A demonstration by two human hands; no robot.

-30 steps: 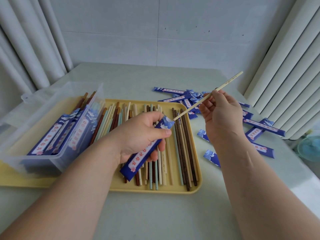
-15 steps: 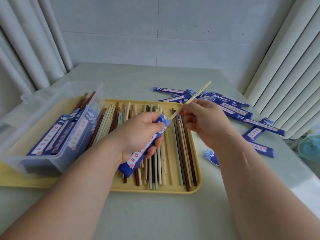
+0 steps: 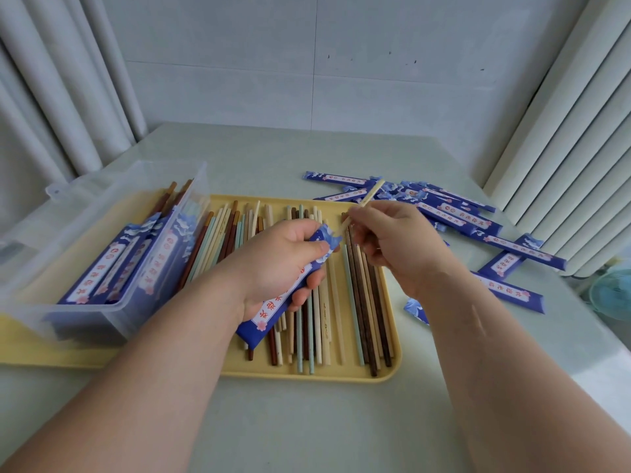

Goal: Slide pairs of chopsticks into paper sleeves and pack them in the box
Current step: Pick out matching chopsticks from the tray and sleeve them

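Observation:
My left hand (image 3: 280,264) grips a blue paper sleeve (image 3: 273,308) over the yellow tray (image 3: 392,367), its open mouth pointing up and right. My right hand (image 3: 399,244) pinches cream chopsticks (image 3: 370,194) whose lower end is inside the sleeve's mouth, with the top part sticking out up-right. Several loose chopsticks (image 3: 355,302) in cream, green and brown lie in the tray. A clear plastic box (image 3: 85,315) on the left holds several filled blue sleeves (image 3: 102,271).
A heap of empty blue sleeves (image 3: 454,213) lies on the table to the right of the tray. Curtains hang at left and right. A teal object (image 3: 611,295) shows at the right edge, off the table.
My right hand has moved left and down toward the left hand, pushing the cream chopsticks deeper into the sleeve. The left hand has stayed nearly still.

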